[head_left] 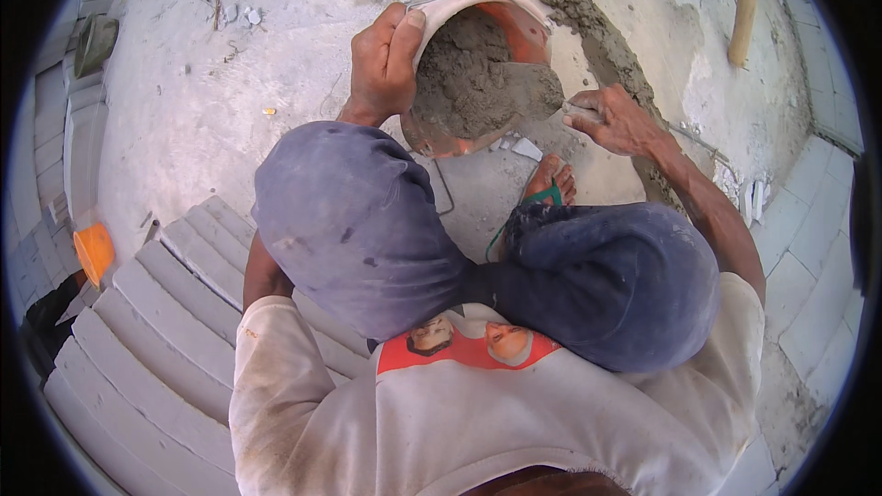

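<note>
An orange bucket (514,18) holding wet grey mortar (464,83) is tilted toward me on the concrete floor. My left hand (384,60) grips its left rim. My right hand (611,118) holds the handle of a trowel (533,90), whose mortar-coated blade lies inside the bucket on the mortar. I am squatting, and my knees in dark blue trousers fill the middle of the view. One foot in a green-strapped sandal (549,182) shows below the bucket.
A strip of fresh mortar (588,18) runs along the floor at the right. Grey blocks (156,331) are stacked at lower left, with an orange object (95,251) beside them. A wooden pole (744,5) leans at upper right. White blocks (818,248) line the right edge.
</note>
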Demonstrator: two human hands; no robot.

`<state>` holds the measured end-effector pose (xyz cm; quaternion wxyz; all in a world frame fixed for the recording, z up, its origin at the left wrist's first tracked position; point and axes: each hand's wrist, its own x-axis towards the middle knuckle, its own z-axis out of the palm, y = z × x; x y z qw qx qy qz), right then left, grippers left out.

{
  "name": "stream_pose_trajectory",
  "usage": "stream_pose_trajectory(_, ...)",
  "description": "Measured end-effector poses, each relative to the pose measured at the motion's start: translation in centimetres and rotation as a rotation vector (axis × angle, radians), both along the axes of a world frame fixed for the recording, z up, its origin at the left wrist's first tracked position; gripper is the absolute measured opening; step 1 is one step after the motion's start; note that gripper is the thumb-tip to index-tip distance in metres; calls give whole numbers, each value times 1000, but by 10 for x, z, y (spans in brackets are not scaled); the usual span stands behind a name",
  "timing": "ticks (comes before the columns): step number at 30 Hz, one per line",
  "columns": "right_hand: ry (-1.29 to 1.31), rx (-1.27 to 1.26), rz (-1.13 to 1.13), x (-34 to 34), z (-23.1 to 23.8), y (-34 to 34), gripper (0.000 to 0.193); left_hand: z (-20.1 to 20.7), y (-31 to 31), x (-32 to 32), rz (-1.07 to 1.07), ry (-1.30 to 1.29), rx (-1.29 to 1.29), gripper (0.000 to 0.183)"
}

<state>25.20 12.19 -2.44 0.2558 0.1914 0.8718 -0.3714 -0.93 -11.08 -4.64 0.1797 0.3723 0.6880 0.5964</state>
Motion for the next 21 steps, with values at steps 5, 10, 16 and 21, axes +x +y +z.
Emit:
stream_pose_trajectory(5,68,-293,-287,-15,-49,-61,42,0,11,-1,77,25,-1,36)
stream_pose_trajectory(10,260,-181,-289,7,-47,-78,42,3,15,-3,85,41,-25,37)
stream_pose_trajectory(16,141,-140,-138,-10,-25,-68,42,-6,15,-2,136,-2,-32,38)
stream_pose_trajectory(21,115,-313,-192,-38,-27,-77,41,-2,21,-10,121,24,-14,37)
